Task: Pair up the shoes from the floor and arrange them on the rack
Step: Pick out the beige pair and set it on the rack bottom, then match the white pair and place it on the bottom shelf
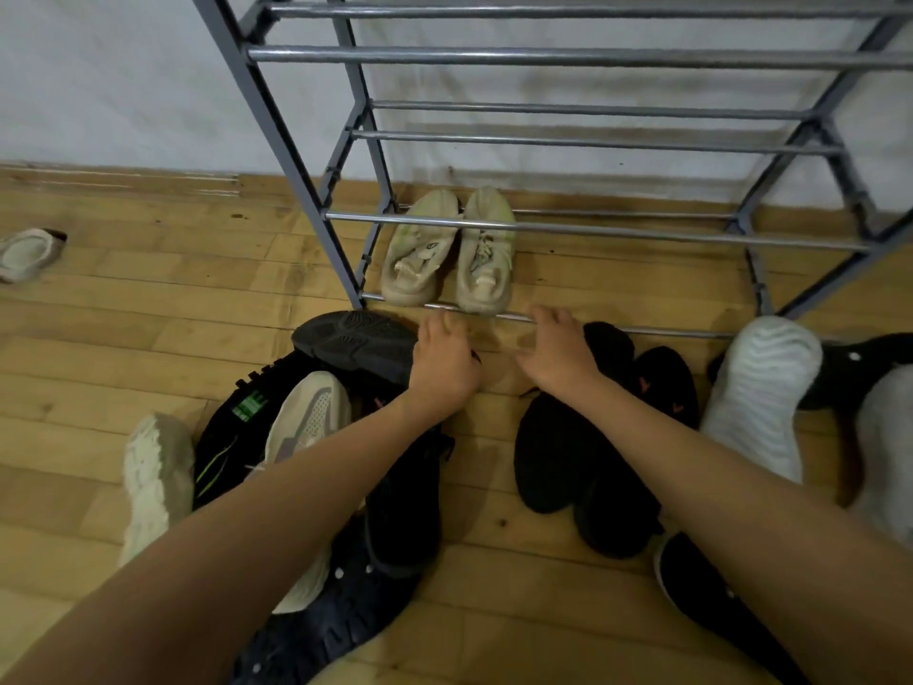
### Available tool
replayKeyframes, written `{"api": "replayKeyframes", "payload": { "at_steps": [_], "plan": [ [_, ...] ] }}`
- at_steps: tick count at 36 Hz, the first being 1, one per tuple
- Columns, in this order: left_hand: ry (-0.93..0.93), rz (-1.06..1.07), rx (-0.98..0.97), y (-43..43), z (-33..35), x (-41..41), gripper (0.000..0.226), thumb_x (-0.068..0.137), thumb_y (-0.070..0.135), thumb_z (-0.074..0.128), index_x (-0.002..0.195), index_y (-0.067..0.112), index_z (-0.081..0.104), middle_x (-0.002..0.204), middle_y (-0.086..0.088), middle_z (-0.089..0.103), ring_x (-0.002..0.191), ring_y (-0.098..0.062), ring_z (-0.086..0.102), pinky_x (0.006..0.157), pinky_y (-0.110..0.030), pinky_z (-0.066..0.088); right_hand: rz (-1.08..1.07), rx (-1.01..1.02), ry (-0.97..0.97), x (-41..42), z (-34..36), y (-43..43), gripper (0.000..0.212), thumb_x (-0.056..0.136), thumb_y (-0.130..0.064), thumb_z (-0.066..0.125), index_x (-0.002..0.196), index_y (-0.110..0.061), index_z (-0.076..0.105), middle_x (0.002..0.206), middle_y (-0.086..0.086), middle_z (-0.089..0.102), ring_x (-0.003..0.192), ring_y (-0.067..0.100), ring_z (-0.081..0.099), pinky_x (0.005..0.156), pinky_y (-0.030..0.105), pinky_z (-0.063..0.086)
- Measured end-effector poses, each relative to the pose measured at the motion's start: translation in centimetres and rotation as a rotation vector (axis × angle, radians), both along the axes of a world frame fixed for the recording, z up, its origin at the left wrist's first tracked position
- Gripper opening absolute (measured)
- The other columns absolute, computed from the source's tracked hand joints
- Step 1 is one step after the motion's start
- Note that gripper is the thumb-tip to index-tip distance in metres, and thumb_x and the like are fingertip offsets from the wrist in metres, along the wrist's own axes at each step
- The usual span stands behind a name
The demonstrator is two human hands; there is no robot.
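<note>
The beige sneakers (420,254) sit side by side, touching, at the left end of the lowest tier of the grey rack (543,56), resting across its rails. Their long axes run roughly parallel, from the person toward the wall (99,91) (which end is the toe I cannot tell for sure).

Both hands are just in front of them, by the front rail. The left hand (444,360) is just on the person's side of the left sneaker, and the right hand (560,351) is a little to the right of the pair. Neither hand touches the sneakers; the fingers of both are loosely bent and hold nothing.

Beside the left hand a black shoe (355,341) lies sole up. By the right hand a black pair (568,452) lies on the wooden floor (123,313). Further right is a white-soled shoe (761,388). A cream shoe (311,412) lies in the left heap, and a lone beige shoe (29,252) is well apart at the far left.
</note>
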State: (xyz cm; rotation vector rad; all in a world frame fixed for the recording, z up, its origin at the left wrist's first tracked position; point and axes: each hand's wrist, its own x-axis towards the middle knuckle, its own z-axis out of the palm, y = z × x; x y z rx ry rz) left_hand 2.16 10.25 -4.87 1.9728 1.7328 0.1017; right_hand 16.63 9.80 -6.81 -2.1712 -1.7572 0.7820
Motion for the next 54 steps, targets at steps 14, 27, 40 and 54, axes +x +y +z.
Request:
{"api": "replayKeyframes", "payload": {
  "at_steps": [14, 27, 40, 54],
  "plan": [
    [0.16, -0.371, -0.122, -10.9, 2.8, 0.8, 0.039, 0.087, 0.023, 0.055, 0.125, 0.013, 0.054, 0.131, -0.011, 0.047, 0.121, -0.03, 0.046, 0.092, -0.04, 0.044, 0.315, -0.171, -0.405, 7.1, 5.1, -14.1, 0.05, 0.089, -0.024, 0.057, 0.134, -0.013, 0.04, 0.135, 0.012, 0.04, 0.122, 0.03, 0.041, 0.096, 0.041, 0.043],
    [0.005, -0.392, -0.248, -15.5, -1.0, 10.0, 0.051, 0.087, 0.019, 0.057, 0.136, 0.012, 0.041, 0.14, -0.013, 0.037, 0.128, -0.033, 0.036, 0.099, -0.039, 0.04, 0.025, -0.178, -0.422, 12.5, 2.1, -20.8, 0.063, 0.091, -0.022, 0.049, 0.145, -0.011, 0.018, 0.147, 0.018, 0.022, 0.129, 0.039, 0.032, 0.099, 0.048, 0.038],
    [0.187, -0.611, -0.027, -15.7, -4.8, 11.5, 0.056, 0.092, 0.027, 0.054, 0.142, 0.015, 0.032, 0.145, -0.011, 0.029, 0.139, -0.029, 0.018, 0.106, -0.036, 0.037, -0.565, -0.353, 0.088, 18.4, -1.6, -18.6, 0.061, 0.088, -0.03, 0.062, 0.139, -0.006, 0.037, 0.141, 0.015, 0.044, 0.126, 0.03, 0.046, 0.101, 0.034, 0.036],
    [0.082, -0.574, -0.145, -14.7, -4.1, 11.4, 0.056, 0.091, 0.048, 0.052, 0.137, 0.016, 0.047, 0.144, -0.007, 0.038, 0.137, -0.024, 0.027, 0.109, -0.039, 0.036, -0.449, 0.206, 0.199, 17.9, 0.3, -20.2, 0.017, 0.08, 0.004, 0.054, 0.086, -0.009, 0.045, 0.09, 0.013, 0.046, 0.078, 0.022, 0.043, 0.06, 0.026, 0.026]
  ]
}}
